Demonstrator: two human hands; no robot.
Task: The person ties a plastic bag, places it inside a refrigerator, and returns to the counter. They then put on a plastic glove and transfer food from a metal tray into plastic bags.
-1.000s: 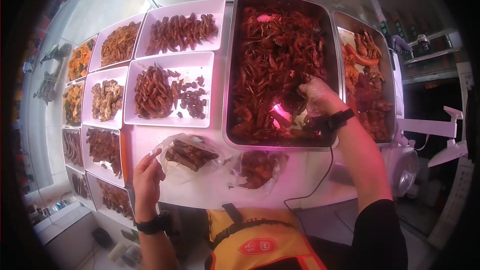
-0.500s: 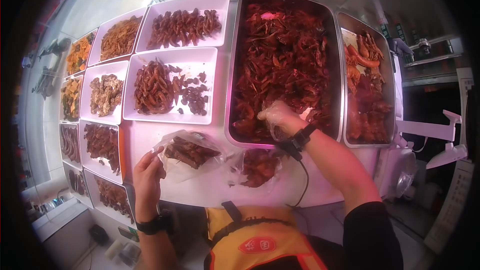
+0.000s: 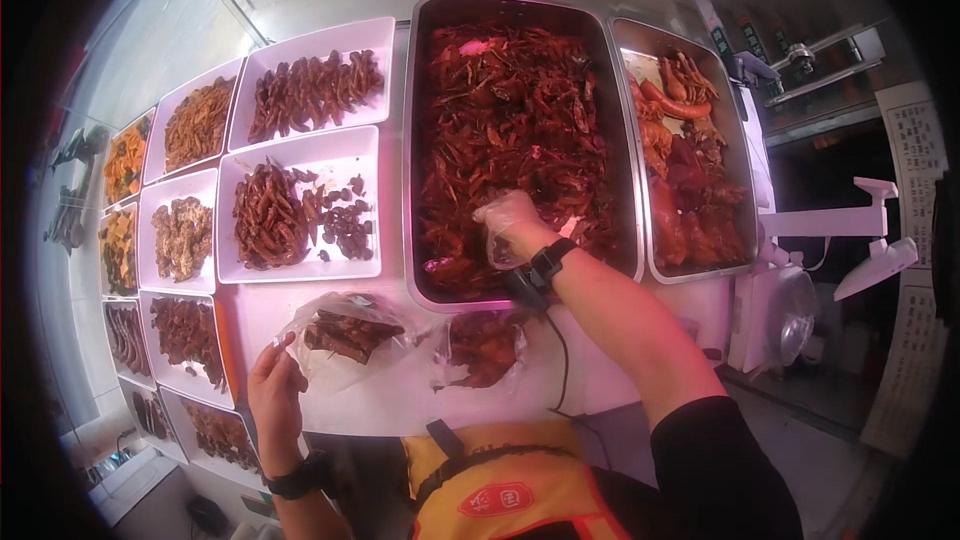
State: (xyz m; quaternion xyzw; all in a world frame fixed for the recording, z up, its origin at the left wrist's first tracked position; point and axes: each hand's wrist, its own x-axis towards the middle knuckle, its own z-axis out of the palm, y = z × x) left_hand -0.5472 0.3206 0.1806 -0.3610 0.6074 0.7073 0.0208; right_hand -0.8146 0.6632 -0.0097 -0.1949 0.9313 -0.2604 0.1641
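Left hand (image 3: 277, 387) with fingers pinching edge of open plastic bag (image 3: 350, 338) on counter, 2nd filled bag (image 3: 482, 350) beside it, right hand (image 3: 510, 220) in clear glove inside large metal tray (image 3: 626, 240) of dark meat pieces, fingers' grip indeterminable

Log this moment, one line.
left hand: holding edge of clear plastic bag | right hand: clear-gloved, in large rectangular metal tray of dark-red food

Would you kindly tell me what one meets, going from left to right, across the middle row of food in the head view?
Yellow chunks, pale lumpy food, wide white tray of dark pieces, large metal tray, smaller metal tray.
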